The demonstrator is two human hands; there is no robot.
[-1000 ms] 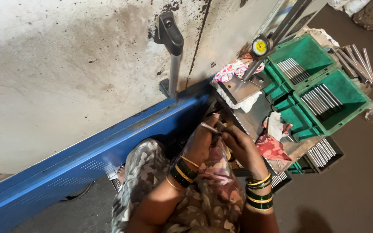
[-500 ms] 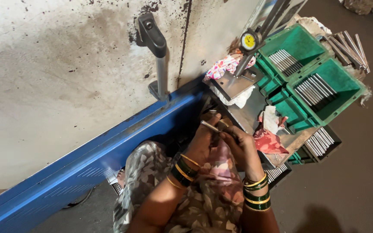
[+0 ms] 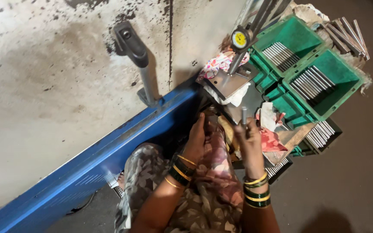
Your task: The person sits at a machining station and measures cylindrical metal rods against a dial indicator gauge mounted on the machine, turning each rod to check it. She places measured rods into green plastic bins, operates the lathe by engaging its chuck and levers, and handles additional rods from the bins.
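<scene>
In the right hand (image 3: 250, 140), a metal rod (image 3: 244, 115) stands upright.

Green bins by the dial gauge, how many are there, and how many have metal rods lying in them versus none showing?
Green bins with rods: 2
Green bins with no rods showing: 1
Total: 3

Two hands show, the left hand (image 3: 196, 137) and the right hand (image 3: 250, 139), and the right one grips a single short metal pin (image 3: 244, 115). Two green bins (image 3: 277, 29) (image 3: 346, 71) stand side by side, each holding a row of metal rods too many and too close to count, and a loose bundle of rods (image 3: 346, 34) lies beyond them. There is one dial gauge (image 3: 240, 39) with a yellow face, one black-handled lever (image 3: 131, 45), and several bangles on each wrist.
</scene>
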